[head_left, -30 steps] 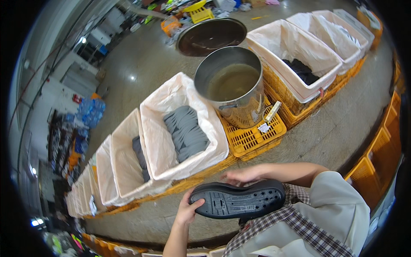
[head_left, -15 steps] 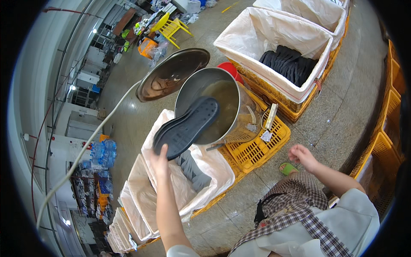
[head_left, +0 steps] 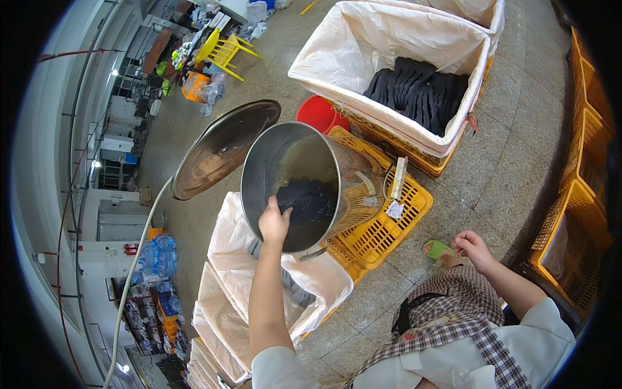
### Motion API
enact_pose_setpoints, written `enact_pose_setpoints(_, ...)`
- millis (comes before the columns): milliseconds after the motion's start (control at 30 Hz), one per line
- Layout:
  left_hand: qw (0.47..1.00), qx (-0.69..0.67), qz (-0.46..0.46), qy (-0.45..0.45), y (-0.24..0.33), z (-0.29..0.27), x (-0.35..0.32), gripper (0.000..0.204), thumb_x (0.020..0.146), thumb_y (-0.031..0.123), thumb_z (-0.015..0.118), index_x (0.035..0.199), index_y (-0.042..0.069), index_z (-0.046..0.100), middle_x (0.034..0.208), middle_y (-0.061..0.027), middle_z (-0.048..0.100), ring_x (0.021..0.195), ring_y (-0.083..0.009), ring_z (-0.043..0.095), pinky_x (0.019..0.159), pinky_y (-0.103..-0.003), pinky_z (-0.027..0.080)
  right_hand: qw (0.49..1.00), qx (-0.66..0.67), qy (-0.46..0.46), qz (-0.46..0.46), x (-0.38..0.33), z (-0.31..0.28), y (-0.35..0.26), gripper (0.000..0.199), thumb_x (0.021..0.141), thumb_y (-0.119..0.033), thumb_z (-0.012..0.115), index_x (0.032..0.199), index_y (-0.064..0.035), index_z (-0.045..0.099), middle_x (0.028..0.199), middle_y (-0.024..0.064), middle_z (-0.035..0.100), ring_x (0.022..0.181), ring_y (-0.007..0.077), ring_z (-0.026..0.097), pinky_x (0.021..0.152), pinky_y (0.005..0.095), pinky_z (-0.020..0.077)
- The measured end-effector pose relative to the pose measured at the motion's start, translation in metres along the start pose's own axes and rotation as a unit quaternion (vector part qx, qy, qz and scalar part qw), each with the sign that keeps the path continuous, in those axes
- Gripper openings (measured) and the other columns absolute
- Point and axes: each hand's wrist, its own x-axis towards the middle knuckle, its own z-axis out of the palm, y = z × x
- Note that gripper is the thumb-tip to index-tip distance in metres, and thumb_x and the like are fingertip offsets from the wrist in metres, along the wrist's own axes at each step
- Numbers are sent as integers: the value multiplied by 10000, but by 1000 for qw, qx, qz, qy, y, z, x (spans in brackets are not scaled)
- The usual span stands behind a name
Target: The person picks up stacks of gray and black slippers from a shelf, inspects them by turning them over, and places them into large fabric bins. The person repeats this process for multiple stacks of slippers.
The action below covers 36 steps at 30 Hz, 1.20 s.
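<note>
My left hand (head_left: 275, 222) reaches over the rim of a tall steel pot (head_left: 290, 131) and is closed on the end of a black shoe sole (head_left: 310, 194). The sole lies in the cloudy liquid inside, partly under the surface. By my right side, near my lap, my right hand (head_left: 473, 251) has its fingers curled in, and nothing shows in them. The pot stands on an upturned yellow plastic crate (head_left: 408, 209). More black soles (head_left: 418, 94) fill the bottom of a white-lined crate (head_left: 389, 32) beyond. A nearer lined crate (head_left: 327, 275) holds grey soles, partly hidden by my forearm.
A round metal disc (head_left: 227, 146) on a pale cable (head_left: 144, 249) hangs left of the pot. Behind the pot stands a red bucket (head_left: 317, 113). Yellow crates (head_left: 560, 227) line the right side. A yellow chair (head_left: 227, 53) stands farther off.
My left hand has moved right and up with the black sole, from over the pot's near rim down into the liquid. My right hand has shifted slightly down and right.
</note>
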Motion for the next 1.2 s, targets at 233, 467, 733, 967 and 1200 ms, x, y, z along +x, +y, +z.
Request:
enact_pose_setpoints(233,997,14,37,-72,13,45,16,509,716,238,725,1115,51,470,835,-191,632,768,-366,624,655,-432,499,999,4,30,17,1,-13,4,145,902,-236,566,943,-98,553,818,-35,587,739,55,541,631,209,415)
enact_pose_setpoints(467,997,12,33,-70,13,38,11,497,714,226,720,1115,67,473,848,-189,635,781,-374,619,667,-438,492,998,-17,33,43,3,-19,15,143,897,-234,571,938,-99,549,835,-28,588,743,64,540,632,212,416)
enact_pose_setpoints(733,995,-12,9,102,-10,-81,-43,578,686,63,654,1233,49,469,939,-206,622,859,-384,599,746,-439,482,999,-45,-10,0,18,-10,5,125,878,-212,582,927,-103,548,825,-5,599,711,82,554,618,220,437)
enact_pose_setpoints(967,973,53,22,224,-27,-171,-89,585,666,-15,607,1238,-18,484,1063,-210,607,903,-381,599,788,-407,481,996,-45,-71,-27,29,14,-14,93,864,-167,571,900,-88,540,799,-8,587,698,80,543,601,218,422)
enact_pose_setpoints(1200,953,88,79,280,-27,-194,-111,594,670,-10,622,1243,-46,468,1123,-209,591,904,-366,601,787,-399,484,992,-78,-98,-33,30,28,-21,96,856,-166,578,892,-85,542,781,-10,584,687,76,536,589,224,407)
